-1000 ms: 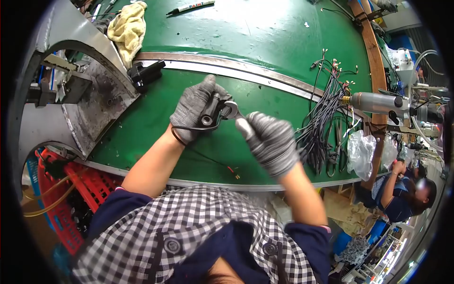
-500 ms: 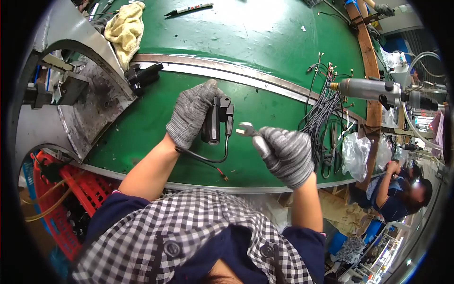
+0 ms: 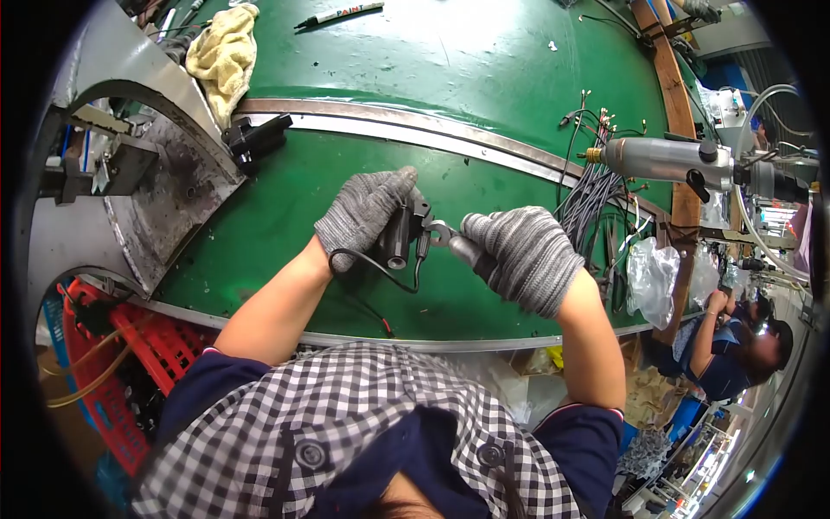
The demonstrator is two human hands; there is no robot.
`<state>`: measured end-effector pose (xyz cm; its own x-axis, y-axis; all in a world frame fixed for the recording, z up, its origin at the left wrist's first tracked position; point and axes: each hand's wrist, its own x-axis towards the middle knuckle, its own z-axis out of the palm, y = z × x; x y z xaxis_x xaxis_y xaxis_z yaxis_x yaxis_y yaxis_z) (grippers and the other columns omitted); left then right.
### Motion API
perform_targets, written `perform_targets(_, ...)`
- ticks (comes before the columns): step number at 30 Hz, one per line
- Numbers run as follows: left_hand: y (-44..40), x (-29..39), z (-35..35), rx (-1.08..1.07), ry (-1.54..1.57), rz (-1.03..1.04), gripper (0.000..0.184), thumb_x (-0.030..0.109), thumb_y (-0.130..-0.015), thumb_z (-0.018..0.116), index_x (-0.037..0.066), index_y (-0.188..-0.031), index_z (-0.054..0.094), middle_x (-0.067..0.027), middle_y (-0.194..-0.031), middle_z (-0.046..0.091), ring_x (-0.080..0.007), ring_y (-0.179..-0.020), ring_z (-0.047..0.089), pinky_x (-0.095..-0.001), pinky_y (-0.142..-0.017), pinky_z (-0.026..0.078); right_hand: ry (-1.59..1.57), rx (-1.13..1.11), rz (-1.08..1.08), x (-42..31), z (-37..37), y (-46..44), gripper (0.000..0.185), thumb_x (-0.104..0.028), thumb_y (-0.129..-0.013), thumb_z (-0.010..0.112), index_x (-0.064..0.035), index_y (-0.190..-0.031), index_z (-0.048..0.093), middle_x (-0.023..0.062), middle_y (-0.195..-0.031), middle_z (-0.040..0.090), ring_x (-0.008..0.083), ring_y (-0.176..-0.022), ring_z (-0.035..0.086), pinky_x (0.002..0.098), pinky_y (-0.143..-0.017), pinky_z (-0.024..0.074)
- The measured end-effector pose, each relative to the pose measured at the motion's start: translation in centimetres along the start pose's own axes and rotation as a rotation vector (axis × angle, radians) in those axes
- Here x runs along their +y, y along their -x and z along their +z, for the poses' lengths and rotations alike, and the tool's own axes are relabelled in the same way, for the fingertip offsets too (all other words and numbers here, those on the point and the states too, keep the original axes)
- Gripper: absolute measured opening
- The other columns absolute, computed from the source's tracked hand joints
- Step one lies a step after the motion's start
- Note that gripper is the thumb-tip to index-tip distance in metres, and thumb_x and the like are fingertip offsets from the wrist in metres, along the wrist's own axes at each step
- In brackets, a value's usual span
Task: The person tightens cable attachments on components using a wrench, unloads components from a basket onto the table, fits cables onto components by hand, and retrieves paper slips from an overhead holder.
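My left hand (image 3: 365,216), in a grey knit glove, is closed around a black cylindrical part (image 3: 399,238) with a side block. A black cable (image 3: 372,265) loops from that part under the hand and ends in red-tipped wires over the green bench. My right hand (image 3: 529,259), gloved too, is wrapped round a metal wrench (image 3: 442,232). The wrench's open jaw meets the side of the black part, near where the cable leaves it.
Left stand a metal fixture (image 3: 173,186), another black part (image 3: 257,138), a yellow cloth (image 3: 223,60) and a red basket (image 3: 156,342). Right are bundled cables (image 3: 592,199), a pneumatic tool (image 3: 666,163) and a plastic bag (image 3: 653,278). A co-worker (image 3: 735,350) is at far right.
The wrench left the black part, then came back against it. The part was turned from facing the camera to lying lengthwise, and both hands are slightly lower than a second ago.
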<state>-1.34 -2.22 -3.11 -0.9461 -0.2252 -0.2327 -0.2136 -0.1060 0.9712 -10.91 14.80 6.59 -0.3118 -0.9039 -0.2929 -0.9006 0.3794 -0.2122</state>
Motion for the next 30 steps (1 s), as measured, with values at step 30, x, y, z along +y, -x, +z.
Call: perform_targets(30,0.5,-1.8,1.3,0.33,0.468,0.143,0.041,0.039,-0.094,0.048,0.001,-0.092,0.062,-0.0063,-0.077,0.061,-0.0128,-0.066,0.058,-0.0251,-0.062,0.049,-0.985,0.879,0.205,-5.3,11.2,-2.2,0.012,-0.015,-0.087,0.055,-0.0048,-0.084,0.06,0.012,-0.063,0.055,0.0314,-0.056,0.053,0.0361,-0.05,0.0419)
